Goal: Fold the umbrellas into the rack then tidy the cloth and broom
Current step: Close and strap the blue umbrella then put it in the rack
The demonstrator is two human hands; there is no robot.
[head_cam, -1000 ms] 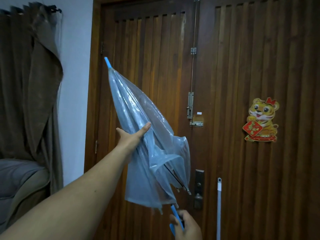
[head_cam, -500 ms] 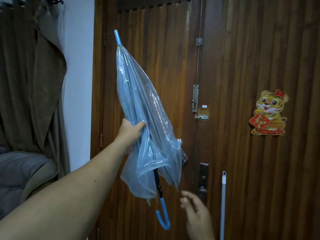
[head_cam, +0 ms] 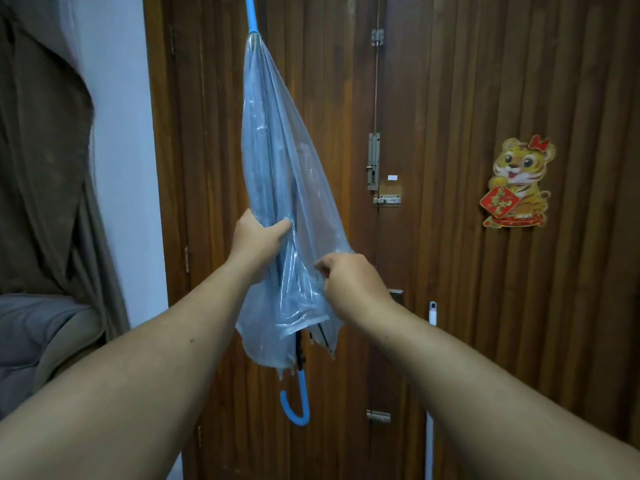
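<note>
With the left hand (head_cam: 258, 237) gripping the transparent blue umbrella (head_cam: 277, 174) and the right hand (head_cam: 349, 282) pinching its canopy, loose plastic could bunch unevenly.

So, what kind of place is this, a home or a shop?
Most likely a home, just inside the entrance. There is a wooden double door with slide bolts, a tiger decoration stuck on it, a brown curtain at the left, and a cushioned seat below it.
</note>
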